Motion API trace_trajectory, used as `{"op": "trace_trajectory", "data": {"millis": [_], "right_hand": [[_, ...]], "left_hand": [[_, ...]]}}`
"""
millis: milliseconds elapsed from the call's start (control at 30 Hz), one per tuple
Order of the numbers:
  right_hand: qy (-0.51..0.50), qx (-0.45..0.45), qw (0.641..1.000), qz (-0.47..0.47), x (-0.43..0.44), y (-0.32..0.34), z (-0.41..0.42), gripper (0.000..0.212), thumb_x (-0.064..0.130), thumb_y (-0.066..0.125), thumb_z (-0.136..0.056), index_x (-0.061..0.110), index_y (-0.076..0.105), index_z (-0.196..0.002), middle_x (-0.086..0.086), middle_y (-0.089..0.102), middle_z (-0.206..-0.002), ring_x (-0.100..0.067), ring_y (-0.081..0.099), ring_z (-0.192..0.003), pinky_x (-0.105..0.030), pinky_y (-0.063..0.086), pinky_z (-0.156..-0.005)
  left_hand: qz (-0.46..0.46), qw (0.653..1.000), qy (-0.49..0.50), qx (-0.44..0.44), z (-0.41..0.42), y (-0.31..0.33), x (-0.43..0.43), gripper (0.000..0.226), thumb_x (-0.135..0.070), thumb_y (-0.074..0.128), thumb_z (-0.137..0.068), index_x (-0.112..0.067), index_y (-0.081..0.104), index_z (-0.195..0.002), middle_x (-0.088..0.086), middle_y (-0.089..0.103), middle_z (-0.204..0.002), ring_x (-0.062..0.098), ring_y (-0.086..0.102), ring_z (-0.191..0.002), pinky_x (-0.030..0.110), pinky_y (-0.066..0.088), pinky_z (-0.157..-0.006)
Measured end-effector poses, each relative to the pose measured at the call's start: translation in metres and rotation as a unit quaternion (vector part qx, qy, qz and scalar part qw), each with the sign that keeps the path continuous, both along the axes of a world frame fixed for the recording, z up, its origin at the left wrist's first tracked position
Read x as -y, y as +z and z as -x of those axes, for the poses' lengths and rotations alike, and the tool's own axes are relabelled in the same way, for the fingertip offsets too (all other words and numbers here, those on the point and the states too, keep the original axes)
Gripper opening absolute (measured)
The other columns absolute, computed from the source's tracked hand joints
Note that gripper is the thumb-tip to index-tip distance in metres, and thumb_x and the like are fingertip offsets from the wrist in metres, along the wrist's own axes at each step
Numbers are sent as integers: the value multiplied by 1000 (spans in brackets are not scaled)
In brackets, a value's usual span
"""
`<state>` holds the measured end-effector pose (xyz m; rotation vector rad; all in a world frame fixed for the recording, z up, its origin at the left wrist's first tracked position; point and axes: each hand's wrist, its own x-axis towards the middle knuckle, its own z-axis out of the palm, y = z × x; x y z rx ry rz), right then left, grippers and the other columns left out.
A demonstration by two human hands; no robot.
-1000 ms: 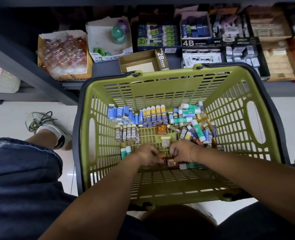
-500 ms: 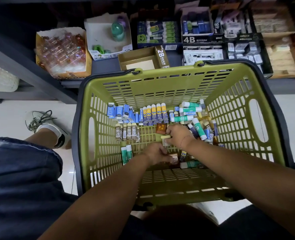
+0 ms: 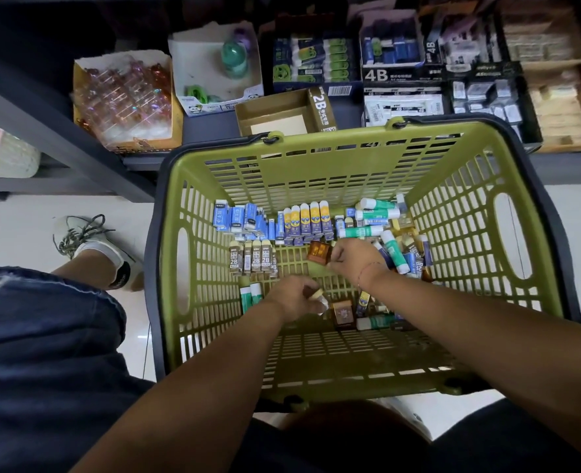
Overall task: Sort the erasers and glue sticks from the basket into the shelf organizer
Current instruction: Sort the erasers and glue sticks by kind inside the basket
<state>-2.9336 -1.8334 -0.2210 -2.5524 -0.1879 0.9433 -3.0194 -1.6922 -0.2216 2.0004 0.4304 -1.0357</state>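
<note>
Amber eraser (image 3: 318, 252) pinched by right hand (image 3: 355, 259), cream eraser (image 3: 315, 295) gripped by left hand (image 3: 294, 299); either may be dropped if loosely held.

The right hand (image 3: 353, 259) has moved up the green plastic basket (image 3: 316, 172), curled fingers against an amber square box (image 3: 318, 251); the left hand (image 3: 294, 298) now pinches a small pale-yellow block (image 3: 315, 295).

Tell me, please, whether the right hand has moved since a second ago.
Yes. The right hand moved toward the basket's far wall and is now level with the row of 2B erasers.
</note>
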Motion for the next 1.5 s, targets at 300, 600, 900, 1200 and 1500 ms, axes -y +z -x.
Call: {"op": "trace_trajectory", "data": {"millis": [300,600,900,1200,1500], "right_hand": [[66,44,995,67,-13,-2,4,56,38,66,-86,23,42,-134,-4,66,-109,-26,64,-97,-32,51,-74],[239,-53,966,77,3,18,-7,48,31,66,-87,23,51,-131,2,59,-100,-20,61,-100,-31,51,-82],[144,-94,985,-10,39,43,-25,23,8,61,-88,12,66,-110,12,57,-84,-3,55,-77,-13,46,-80],[214,-115,969,31,75,63,-52,32,7,73,-81,8,64,-112,-4,57,-117,-17,55,-96,-19,44,-76],[326,-130,919,180,112,80,-38,41,32,77,-77,20,55,-109,1,57,-110,-17,54,-97,-27,46,-79]], "left_hand": [[-86,976,-166,111,2,7,6,54,-17,75,-79,-24,56,-128,-2,41,-138,21,49,-121,36,40,-107],[-18,995,-90,-27,7,-1,-8,45,-12,77,-78,-20,66,-121,-3,57,-131,17,50,-123,22,35,-98],[-3,997,7,75,-6,5,8,39,-30,66,-89,-22,58,-127,-2,58,-124,19,55,-113,33,42,-101],[-21,993,-82,78,-12,-5,27,45,-35,63,-91,-22,54,-134,3,38,-146,25,43,-131,33,34,-111],[13,983,-95,156,-36,11,82,55,-38,71,-85,-20,54,-133,7,46,-141,26,42,-131,34,37,-105]]}}
